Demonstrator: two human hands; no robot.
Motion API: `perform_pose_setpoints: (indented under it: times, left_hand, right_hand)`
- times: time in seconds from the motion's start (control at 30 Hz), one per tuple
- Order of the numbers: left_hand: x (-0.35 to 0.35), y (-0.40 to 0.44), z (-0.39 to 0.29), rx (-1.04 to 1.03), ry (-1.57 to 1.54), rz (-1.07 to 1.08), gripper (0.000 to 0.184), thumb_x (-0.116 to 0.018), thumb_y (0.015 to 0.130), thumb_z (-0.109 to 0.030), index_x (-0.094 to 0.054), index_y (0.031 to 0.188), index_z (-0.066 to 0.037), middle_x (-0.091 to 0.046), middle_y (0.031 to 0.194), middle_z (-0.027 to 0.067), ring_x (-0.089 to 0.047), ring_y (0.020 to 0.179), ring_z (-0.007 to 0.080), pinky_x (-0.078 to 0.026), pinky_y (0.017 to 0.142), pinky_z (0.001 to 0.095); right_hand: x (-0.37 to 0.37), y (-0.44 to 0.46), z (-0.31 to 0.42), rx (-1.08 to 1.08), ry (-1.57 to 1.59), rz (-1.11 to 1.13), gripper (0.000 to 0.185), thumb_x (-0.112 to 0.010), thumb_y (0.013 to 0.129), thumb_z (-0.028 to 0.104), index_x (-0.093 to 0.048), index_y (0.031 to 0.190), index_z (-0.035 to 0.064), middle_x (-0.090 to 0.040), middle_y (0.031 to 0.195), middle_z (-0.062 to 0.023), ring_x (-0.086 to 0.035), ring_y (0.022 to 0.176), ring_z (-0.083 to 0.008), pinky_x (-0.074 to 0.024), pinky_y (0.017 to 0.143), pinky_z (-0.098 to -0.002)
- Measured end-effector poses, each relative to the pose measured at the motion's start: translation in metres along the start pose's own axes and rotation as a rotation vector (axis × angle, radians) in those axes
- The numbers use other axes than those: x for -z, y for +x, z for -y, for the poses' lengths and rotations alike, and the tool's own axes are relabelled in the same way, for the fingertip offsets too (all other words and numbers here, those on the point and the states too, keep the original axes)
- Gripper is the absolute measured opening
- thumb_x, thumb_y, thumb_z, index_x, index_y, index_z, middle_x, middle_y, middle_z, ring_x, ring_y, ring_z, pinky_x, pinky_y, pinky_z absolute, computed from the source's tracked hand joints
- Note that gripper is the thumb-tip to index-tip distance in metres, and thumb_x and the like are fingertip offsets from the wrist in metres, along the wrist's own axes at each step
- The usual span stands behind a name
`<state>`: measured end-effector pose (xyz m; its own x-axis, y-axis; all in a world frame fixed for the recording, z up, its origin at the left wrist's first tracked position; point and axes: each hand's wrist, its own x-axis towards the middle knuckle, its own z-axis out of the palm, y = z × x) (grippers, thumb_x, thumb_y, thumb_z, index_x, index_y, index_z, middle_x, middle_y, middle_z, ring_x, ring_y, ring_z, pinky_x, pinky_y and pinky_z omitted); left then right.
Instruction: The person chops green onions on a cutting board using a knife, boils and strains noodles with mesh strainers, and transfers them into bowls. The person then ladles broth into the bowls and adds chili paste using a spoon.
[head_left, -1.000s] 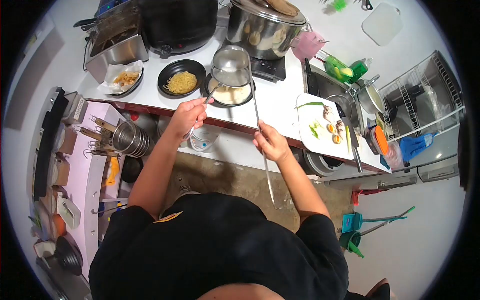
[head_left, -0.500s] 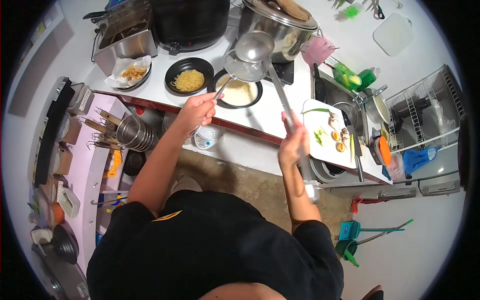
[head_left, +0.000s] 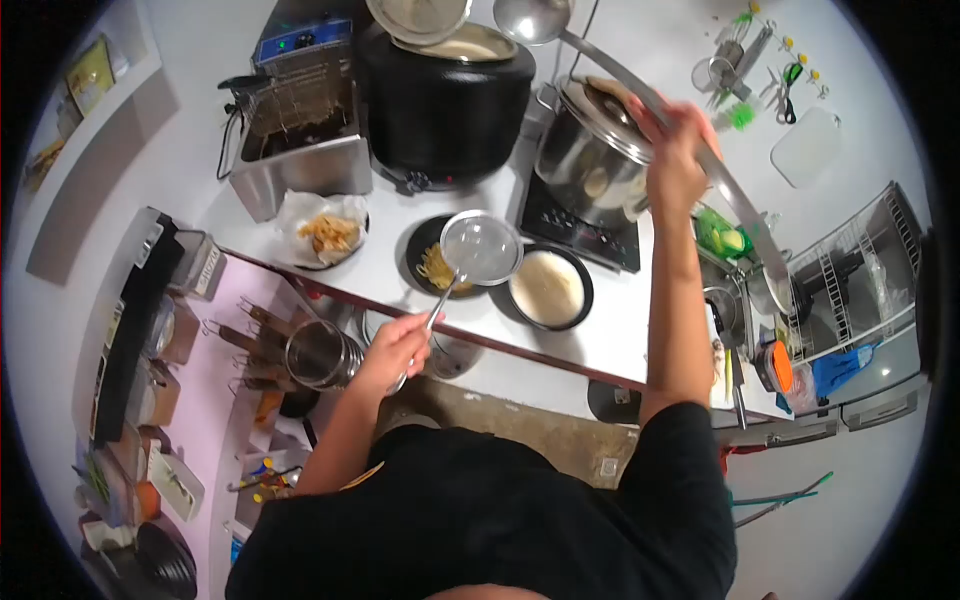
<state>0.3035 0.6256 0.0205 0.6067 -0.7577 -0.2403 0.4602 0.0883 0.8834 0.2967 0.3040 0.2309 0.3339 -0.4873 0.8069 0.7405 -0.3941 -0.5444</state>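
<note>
My left hand (head_left: 398, 352) is closed around the handle of a fine-mesh strainer (head_left: 482, 247). The mesh hangs between two black bowls and partly covers the one of yellow noodles (head_left: 436, 268). Right of it, the other black bowl holds creamy pale broth (head_left: 546, 288). With my right hand (head_left: 683, 150) I grip a long metal ladle (head_left: 640, 88), raised over the back of the counter. Its bowl is near the rim of a big black soup warmer (head_left: 450, 115). That warmer stands open, its lid (head_left: 420, 15) tilted up and pale liquid showing inside.
A lidded steel stockpot (head_left: 590, 150) sits on an induction cooker (head_left: 580, 225). A deep fryer (head_left: 300, 140) is at the left, behind a paper-lined dish of fried pieces (head_left: 330, 235). The sink and a dish rack (head_left: 850, 270) are to the right.
My right hand has lifted the ladle up and away toward the soup warmer. The strainer has shifted off the broth bowl toward the noodles. My view has tilted, showing more of the back.
</note>
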Motion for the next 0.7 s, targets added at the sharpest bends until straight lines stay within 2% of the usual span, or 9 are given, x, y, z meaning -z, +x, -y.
perform_pose_setpoints:
  times: [0.03, 0.1, 0.17, 0.2, 0.23, 0.33, 0.4, 0.57, 0.7]
  left_hand:
    - [0.009, -0.005, -0.002, 0.03, 0.001, -0.023, 0.032, -0.043, 0.091, -0.009, -0.049, 0.12, 0.003, -0.04, 0.059, -0.0027, -0.033, 0.044, 0.0026, -0.029, 0.039, 0.0167]
    - [0.023, -0.011, -0.004, 0.016, -0.007, -0.034, 0.031, -0.042, 0.09, -0.007, -0.051, 0.118, 0.002, -0.042, 0.06, -0.0029, -0.033, 0.044, 0.0021, -0.03, 0.039, 0.0167]
    - [0.034, -0.013, -0.005, 0.035, -0.029, -0.008, 0.03, -0.042, 0.09, -0.007, -0.051, 0.117, 0.003, -0.041, 0.06, -0.0034, -0.033, 0.044, 0.0018, -0.03, 0.04, 0.0167]
    - [0.039, -0.013, -0.005, 0.032, -0.064, 0.038, 0.03, -0.042, 0.089, -0.006, -0.051, 0.117, 0.003, -0.041, 0.06, -0.0037, -0.034, 0.044, 0.0017, -0.029, 0.04, 0.017]
    - [0.042, -0.013, -0.006, 0.038, -0.023, 0.06, 0.032, -0.041, 0.089, -0.006, -0.05, 0.118, 0.003, -0.041, 0.058, -0.0039, -0.034, 0.044, 0.0022, -0.029, 0.041, 0.0175]
    - [0.052, -0.012, -0.01, 0.025, 0.07, 0.102, 0.033, -0.041, 0.091, -0.008, -0.049, 0.122, 0.0, -0.04, 0.057, -0.0041, -0.035, 0.044, 0.0032, -0.029, 0.041, 0.0183]
    - [0.058, -0.009, -0.012, 0.104, 0.087, 0.128, 0.036, -0.041, 0.09, -0.008, -0.051, 0.124, -0.005, -0.04, 0.057, -0.0033, -0.036, 0.045, 0.0037, -0.03, 0.042, 0.0187]
    - [0.067, -0.003, -0.026, 0.14, 0.091, 0.174, 0.034, -0.042, 0.091, -0.01, -0.052, 0.123, -0.006, -0.041, 0.057, -0.0031, -0.036, 0.045, 0.0037, -0.03, 0.042, 0.0185]
    - [0.068, 0.002, -0.033, 0.138, 0.082, 0.179, 0.034, -0.043, 0.091, -0.011, -0.052, 0.123, -0.006, -0.042, 0.058, -0.003, -0.036, 0.045, 0.0036, -0.03, 0.042, 0.018]
  right_hand:
    - [-0.024, 0.02, -0.013, 0.093, -0.091, 0.113, 0.03, -0.047, 0.094, 0.022, -0.056, 0.085, -0.0052, -0.064, 0.086, -0.0135, -0.065, 0.076, -0.0293, -0.0544, 0.072, -0.0326]
    - [-0.066, 0.052, -0.025, 0.343, -0.792, 0.345, 0.022, -0.052, 0.092, 0.02, -0.06, 0.088, -0.0001, -0.064, 0.074, -0.0133, -0.064, 0.067, -0.0264, -0.0511, 0.063, -0.0303]
    - [-0.095, 0.074, -0.043, 0.384, -0.927, 0.636, 0.021, -0.056, 0.089, 0.023, -0.062, 0.087, 0.0025, -0.06, 0.067, -0.0152, -0.064, 0.064, -0.0224, -0.0473, 0.058, -0.0306]
    - [-0.108, 0.083, -0.056, 0.472, -0.867, 0.772, 0.019, -0.059, 0.087, 0.021, -0.061, 0.087, 0.0025, -0.058, 0.068, -0.0193, -0.06, 0.058, -0.0307, -0.0452, 0.055, -0.0351]
    - [-0.113, 0.089, -0.065, 0.499, -0.873, 0.892, 0.013, -0.059, 0.085, 0.015, -0.06, 0.086, 0.0018, -0.06, 0.072, -0.0172, -0.059, 0.062, -0.0326, -0.0459, 0.056, -0.0351]
    - [-0.127, 0.097, -0.099, 0.595, -0.75, 1.072, 0.006, -0.058, 0.084, 0.008, -0.058, 0.084, 0.002, -0.062, 0.077, -0.0151, -0.06, 0.064, -0.0316, -0.046, 0.056, -0.0357]
    - [-0.135, 0.093, -0.103, 0.562, -0.882, 1.186, 0.002, -0.056, 0.083, 0.005, -0.058, 0.083, 0.0031, -0.063, 0.079, -0.0123, -0.06, 0.065, -0.0311, -0.0458, 0.056, -0.0369]
    - [-0.155, 0.107, -0.113, 0.539, -0.892, 1.144, 0.016, -0.053, 0.089, 0.015, -0.056, 0.079, 0.003, -0.056, 0.062, -0.0113, -0.054, 0.055, -0.0273, -0.0432, 0.051, -0.035]
    - [-0.174, 0.142, -0.137, 0.282, -0.941, 0.775, 0.043, -0.048, 0.093, 0.036, -0.054, 0.071, -0.0007, -0.053, 0.053, -0.0078, -0.053, 0.044, -0.016, -0.0428, 0.044, -0.0315]
